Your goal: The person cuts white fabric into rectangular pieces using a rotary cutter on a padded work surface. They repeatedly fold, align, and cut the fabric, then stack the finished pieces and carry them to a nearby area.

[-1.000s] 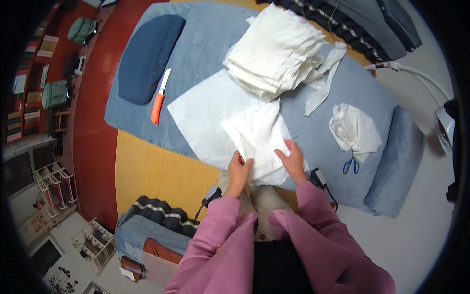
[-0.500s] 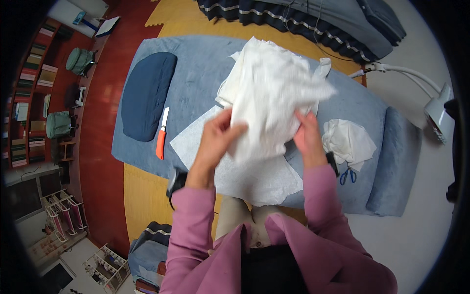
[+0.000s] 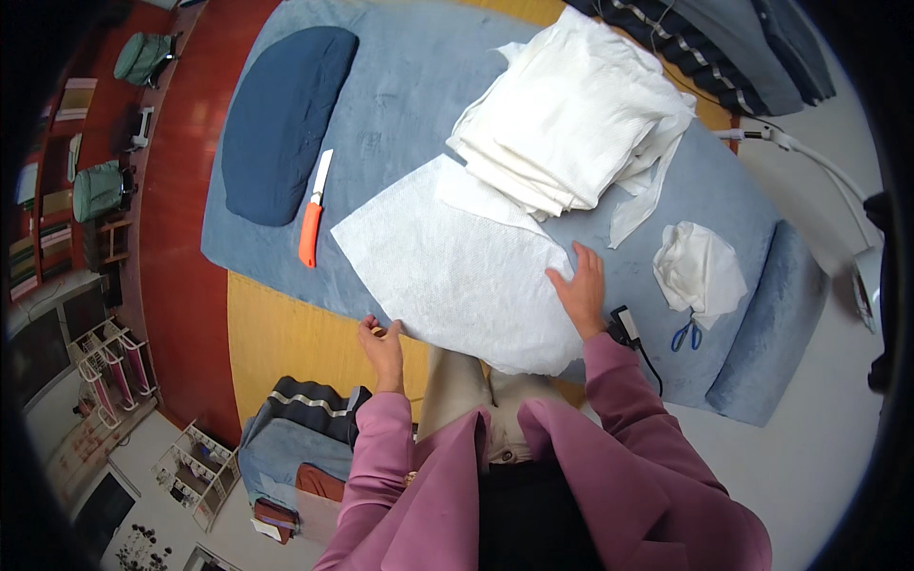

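Note:
A single white cloth sheet (image 3: pixel 447 266) lies flat on the blue bed, its near edge hanging over the side toward my legs. My left hand (image 3: pixel 384 354) is at the sheet's near left edge, fingers loosely curled, with a gap between thumb and fingertips. At the sheet's right edge is my right hand (image 3: pixel 583 293), thumb and fingers spread, holding nothing. Just beyond the sheet sits a thick stack of white cloths (image 3: pixel 571 105), folds and loose ends sticking out on its right side. The stack touches or overlaps the sheet's far edge.
An orange-handled knife (image 3: pixel 310 224) lies left of the sheet, beside a dark blue cushion (image 3: pixel 286 124). To the right are a crumpled white cloth (image 3: pixel 700 271), blue-handled scissors (image 3: pixel 685 335) and a grey-blue bolster (image 3: pixel 771 324). A lamp arm (image 3: pixel 809 152) stands past the bed's right side.
The white cloth that both hands held up now lies on the stack, let go. My hands have come back toward me, to the flat sheet's edges. The view has shifted.

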Action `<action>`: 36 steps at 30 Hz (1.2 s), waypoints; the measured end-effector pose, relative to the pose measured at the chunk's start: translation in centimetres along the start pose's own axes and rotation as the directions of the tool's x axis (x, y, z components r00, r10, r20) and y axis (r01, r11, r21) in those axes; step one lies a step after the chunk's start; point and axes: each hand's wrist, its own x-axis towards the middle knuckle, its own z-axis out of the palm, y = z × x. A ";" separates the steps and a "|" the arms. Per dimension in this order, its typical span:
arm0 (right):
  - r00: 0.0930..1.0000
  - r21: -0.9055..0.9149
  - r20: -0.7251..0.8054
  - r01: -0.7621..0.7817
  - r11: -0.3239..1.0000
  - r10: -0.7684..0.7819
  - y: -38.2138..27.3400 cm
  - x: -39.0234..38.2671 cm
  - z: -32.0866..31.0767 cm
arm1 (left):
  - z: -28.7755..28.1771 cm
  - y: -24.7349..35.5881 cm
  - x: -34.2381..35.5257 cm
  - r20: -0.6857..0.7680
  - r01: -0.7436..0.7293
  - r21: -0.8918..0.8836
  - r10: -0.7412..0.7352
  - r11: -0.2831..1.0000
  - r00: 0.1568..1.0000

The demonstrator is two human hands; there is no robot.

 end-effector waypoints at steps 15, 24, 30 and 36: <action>0.756 0.708 0.654 -0.631 0.317 0.044 -2.8 0.5 -13.8 | -13.2 9.8 -9.0 0.305 0.217 -0.546 -0.050 0.809 0.951; 0.966 0.890 0.239 -0.179 0.419 -0.096 -7.8 3.9 -20.9 | -17.1 19.2 -7.7 0.096 -0.416 -0.255 0.451 0.873 0.888; 0.953 0.820 0.271 -0.155 0.551 -0.136 -3.8 -2.2 -20.6 | -16.7 13.9 -12.6 0.063 -0.502 -0.101 0.509 0.859 0.859; 0.852 0.772 0.517 -0.505 0.386 0.080 2.1 -6.3 -9.2 | -7.7 3.0 -10.3 0.007 -0.370 -0.043 0.371 0.928 0.929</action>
